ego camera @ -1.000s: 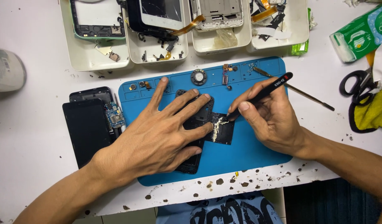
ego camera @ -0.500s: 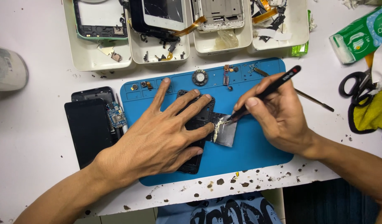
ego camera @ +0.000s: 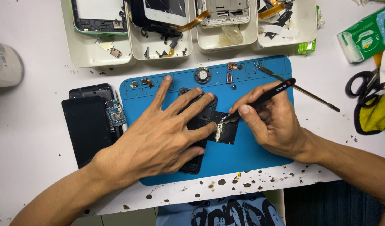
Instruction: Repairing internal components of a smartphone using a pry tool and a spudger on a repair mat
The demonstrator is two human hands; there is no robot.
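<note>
Left hand (ego camera: 161, 134): centre frame, palm down, fingers splayed flat, forearm from lower left. Right hand (ego camera: 272, 121): right of centre, fingers pinched in pen grip, forearm from lower right.

My left hand (ego camera: 159, 138) lies flat, fingers spread, pressing a black phone frame (ego camera: 196, 125) onto the blue mat (ego camera: 259, 150). My right hand (ego camera: 272, 121) pinches black tweezers (ego camera: 263, 97), tips at a whitish strip of glue (ego camera: 219, 129) on a dark panel (ego camera: 228, 134) beside the frame. A slim metal pry tool (ego camera: 301, 88) lies beside it on the white counter (ego camera: 33, 125).
</note>
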